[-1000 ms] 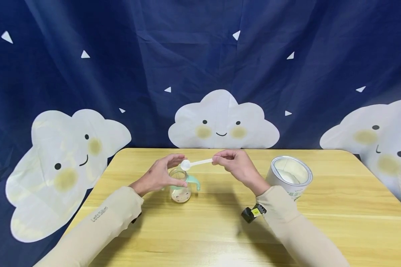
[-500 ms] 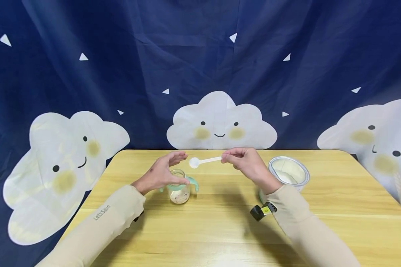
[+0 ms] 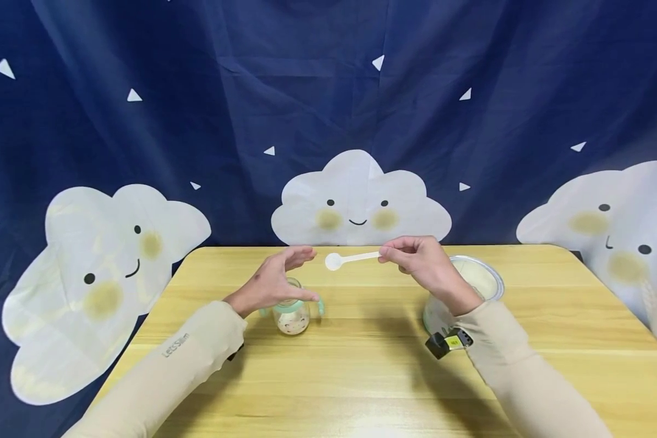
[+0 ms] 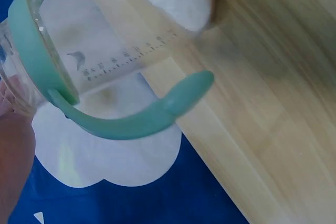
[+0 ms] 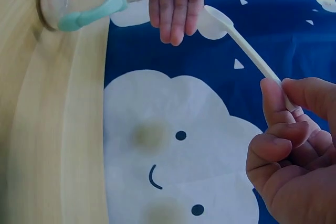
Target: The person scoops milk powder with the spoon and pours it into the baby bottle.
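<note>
A clear baby bottle (image 3: 292,320) with mint-green handles stands upright on the table, white powder lying at its bottom. Beside its open neck is my left hand (image 3: 271,283), thumb and fingers spread and nearly straight. In the left wrist view, a green handle (image 4: 131,128) and the printed scale show large. My right hand (image 3: 424,266) pinches the end of a white measuring scoop (image 3: 334,261) between thumb and index finger. The scoop's bowl hangs in the air to the right of the left fingertips. In the right wrist view, the scoop's thin handle (image 5: 254,56) slants down to the pinch.
An open tin (image 3: 499,285) of pale powder stands at the right, partly hidden behind the right hand and wrist. The wooden table (image 3: 350,371) ends at the back against a dark blue curtain (image 3: 306,79) printed with white clouds.
My right hand has carried the scoop rightward, away from above the bottle, and now covers part of the tin. The left hand has shifted slightly right, staying near the bottle's neck.
</note>
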### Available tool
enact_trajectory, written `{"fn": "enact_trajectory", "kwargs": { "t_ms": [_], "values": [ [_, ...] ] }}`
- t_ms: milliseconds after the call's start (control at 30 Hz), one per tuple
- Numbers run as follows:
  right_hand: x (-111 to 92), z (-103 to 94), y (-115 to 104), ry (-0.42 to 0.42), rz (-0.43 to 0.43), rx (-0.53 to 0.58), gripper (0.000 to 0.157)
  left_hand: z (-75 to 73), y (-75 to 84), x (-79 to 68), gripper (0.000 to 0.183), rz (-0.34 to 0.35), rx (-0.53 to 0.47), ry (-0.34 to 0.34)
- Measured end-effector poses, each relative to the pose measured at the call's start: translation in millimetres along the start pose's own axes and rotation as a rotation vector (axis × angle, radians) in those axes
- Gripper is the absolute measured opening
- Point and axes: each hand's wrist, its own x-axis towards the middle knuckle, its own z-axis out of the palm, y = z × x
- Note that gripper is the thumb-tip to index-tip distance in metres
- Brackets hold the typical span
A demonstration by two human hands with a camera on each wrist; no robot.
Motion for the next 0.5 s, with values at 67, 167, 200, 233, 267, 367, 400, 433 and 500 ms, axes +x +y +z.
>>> {"fn": "enact_trajectory", "kwargs": {
  "t_ms": [67,167,200,233,267,367,400,433,500],
  "values": [
    [-1.9,-3.5,-0.5,0.0,0.002,-0.001,0.023,1.7,2.6,1.6,0.088,-0.006,0.005,0.003],
    [-5.5,-9.3,-1.9,0.007,0.006,-0.001,0.025,3.8,6.8,4.6,0.089,-0.007,0.016,0.008],
    [-6.7,-11.5,-2.2,0.01,0.006,-0.002,0.025,4.7,7.9,5.8,0.089,-0.004,0.019,0.009],
    [-7.9,-13.8,-2.6,0.013,0.009,-0.004,0.026,5.6,8.9,7.0,0.088,-0.003,0.021,0.011],
    [-9.0,-15.9,-2.8,0.017,0.01,-0.008,0.026,6.5,9.6,8.2,0.088,0.001,0.022,0.012],
    [-11.7,-22.7,-2.0,0.023,0.013,-0.023,0.027,10.1,12.1,11.8,0.088,0.014,0.017,0.012],
    [-12.3,-25.2,-1.4,0.025,0.015,-0.029,0.027,11.4,12.8,13.0,0.087,0.014,0.012,0.014],
    [-13.2,-27.5,-0.8,0.027,0.013,-0.033,0.027,12.9,13.9,14.2,0.087,0.015,0.005,0.015],
    [-15.0,-32.5,0.7,0.033,0.012,-0.05,0.027,15.9,15.6,16.4,0.088,0.012,-0.006,0.018]
  ]
}}
